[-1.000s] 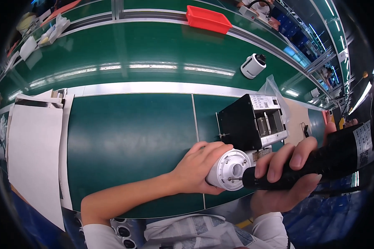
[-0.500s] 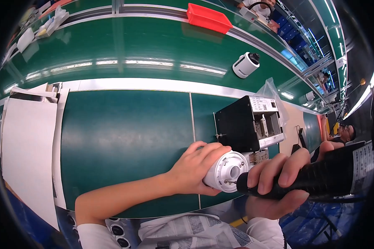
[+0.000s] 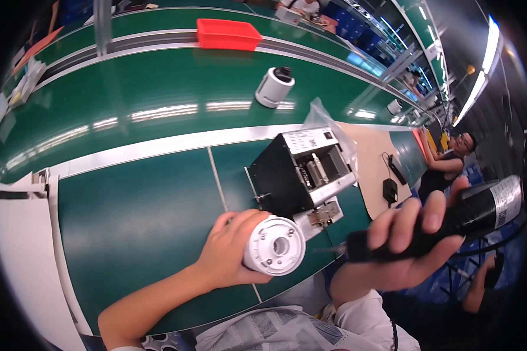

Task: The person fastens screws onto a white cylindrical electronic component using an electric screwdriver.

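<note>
My left hand [image 3: 231,248] is wrapped round a white cylindrical housing [image 3: 275,245], whose round end faces right. Several screws and a central hole show on that end. In my right hand [image 3: 413,234] is a black electric screwdriver [image 3: 451,228] with a pale label and a cord. Its thin bit points left toward the housing, a short gap away, and looks blurred. Just beyond the housing stands a black box-shaped machine [image 3: 301,169], open on its right side, with a small metal fixture [image 3: 325,215] in front of it.
A green conveyor belt [image 3: 175,76] runs behind the bench, carrying another white cylinder with a black top [image 3: 275,88]. Past it sits a red tray [image 3: 228,35]. White sheets [image 3: 26,251] lie at the left. A co-worker [image 3: 451,158] sits at the right, near a black power adapter [image 3: 390,190].
The screwdriver bit has come away from the housing's end and moved right. My view has turned, so the bench and belt things appear farther left. My left hand still holds the housing.
</note>
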The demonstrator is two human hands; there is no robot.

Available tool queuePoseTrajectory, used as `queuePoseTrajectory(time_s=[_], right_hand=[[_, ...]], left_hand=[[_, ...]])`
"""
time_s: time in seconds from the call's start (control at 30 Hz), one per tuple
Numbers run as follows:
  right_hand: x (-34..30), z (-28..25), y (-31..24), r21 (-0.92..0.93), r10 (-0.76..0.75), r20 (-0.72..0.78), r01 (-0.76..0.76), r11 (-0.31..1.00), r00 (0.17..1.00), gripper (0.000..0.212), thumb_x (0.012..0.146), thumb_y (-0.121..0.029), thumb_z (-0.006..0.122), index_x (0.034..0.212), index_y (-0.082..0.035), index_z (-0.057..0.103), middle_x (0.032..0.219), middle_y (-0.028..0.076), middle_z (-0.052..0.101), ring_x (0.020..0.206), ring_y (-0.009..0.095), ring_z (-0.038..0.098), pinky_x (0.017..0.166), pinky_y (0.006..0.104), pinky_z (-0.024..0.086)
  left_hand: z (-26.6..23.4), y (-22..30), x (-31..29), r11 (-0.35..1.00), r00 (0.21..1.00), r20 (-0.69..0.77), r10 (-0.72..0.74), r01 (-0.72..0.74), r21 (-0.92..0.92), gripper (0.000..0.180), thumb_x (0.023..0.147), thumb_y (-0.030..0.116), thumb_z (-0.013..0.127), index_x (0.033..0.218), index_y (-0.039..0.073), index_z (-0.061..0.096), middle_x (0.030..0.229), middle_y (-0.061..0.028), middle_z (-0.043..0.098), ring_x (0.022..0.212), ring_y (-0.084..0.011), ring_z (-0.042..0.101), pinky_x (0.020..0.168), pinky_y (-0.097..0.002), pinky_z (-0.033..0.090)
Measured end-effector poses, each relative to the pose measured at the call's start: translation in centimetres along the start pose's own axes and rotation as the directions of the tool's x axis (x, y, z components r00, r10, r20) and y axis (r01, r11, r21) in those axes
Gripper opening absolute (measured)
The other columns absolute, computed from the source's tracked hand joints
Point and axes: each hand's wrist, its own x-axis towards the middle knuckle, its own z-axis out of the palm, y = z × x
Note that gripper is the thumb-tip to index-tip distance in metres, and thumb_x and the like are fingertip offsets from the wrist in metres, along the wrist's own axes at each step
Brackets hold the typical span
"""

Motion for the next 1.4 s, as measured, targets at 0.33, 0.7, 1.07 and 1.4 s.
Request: queuePoseTrajectory(time_s=[0.33, 0.7, 1.07, 1.4], right_hand=[[-1.9, -10.8, 4.4, -0.57, -0.062, 0.023, 0.064, 0.819, 0.998, 0.061, 0.092, -0.023, 0.054, 0.136, -0.002, 0.017, 0.087, 0.008, 0.046, 0.06, 0.013, 0.049, 0.052, 0.0293, 0.047], [-1.4, -8.8, 0.3, -0.381, 0.017, 0.042, 0.0, 0.924, 0.999, 0.068, 0.094, -0.035, 0.049, 0.14, -0.004, 0.009, 0.086, 0.005, 0.042, 0.058, 0.012, 0.048, 0.045, 0.0281, 0.047], [-1.4, -1.1, 1.7, -0.212, 0.095, 0.202, -0.051, 0.976, 0.975, 0.066, 0.096, -0.036, 0.041, 0.138, -0.002, 0.003, 0.089, 0.005, 0.04, 0.055, 0.01, 0.045, 0.04, 0.0257, 0.044], [-2.1, -0.9, 1.2, -0.229, 0.2, 0.15, -0.163, 0.96, 0.968, 0.083, 0.091, -0.039, 0.051, 0.142, -0.008, -0.007, 0.09, 0.007, 0.044, 0.053, 0.016, 0.049, 0.048, 0.0335, 0.051]], left_hand=[[0.6, -0.7, 0.1, 0.998, 0.995, 0.086, -0.059, 0.056, 0.035, 0.102, 0.038, 0.032, 0.087, 0.124, 0.005, 0.04, 0.118, -0.013, 0.051, 0.11, -0.0301, 0.05, 0.097, -0.0446, 0.033], [0.8, -0.4, 0.2, 0.999, 1.0, -0.001, -0.018, 0.018, 0.03, 0.102, 0.04, 0.032, 0.086, 0.127, 0.003, 0.04, 0.12, -0.0137, 0.052, 0.108, -0.032, 0.051, 0.096, -0.0443, 0.034], [0.3, -0.6, -0.1, 0.999, 0.997, -0.07, 0.039, -0.04, -0.023, 0.1, 0.044, 0.027, 0.083, 0.13, 0.004, 0.037, 0.123, -0.0138, 0.05, 0.108, -0.029, 0.051, 0.095, -0.0454, 0.034], [0.6, -0.8, -0.2, 0.998, 0.998, -0.047, 0.051, -0.052, -0.023, 0.099, 0.048, 0.03, 0.082, 0.131, 0.004, 0.035, 0.124, -0.0139, 0.048, 0.109, -0.0284, 0.051, 0.095, -0.0475, 0.034]])
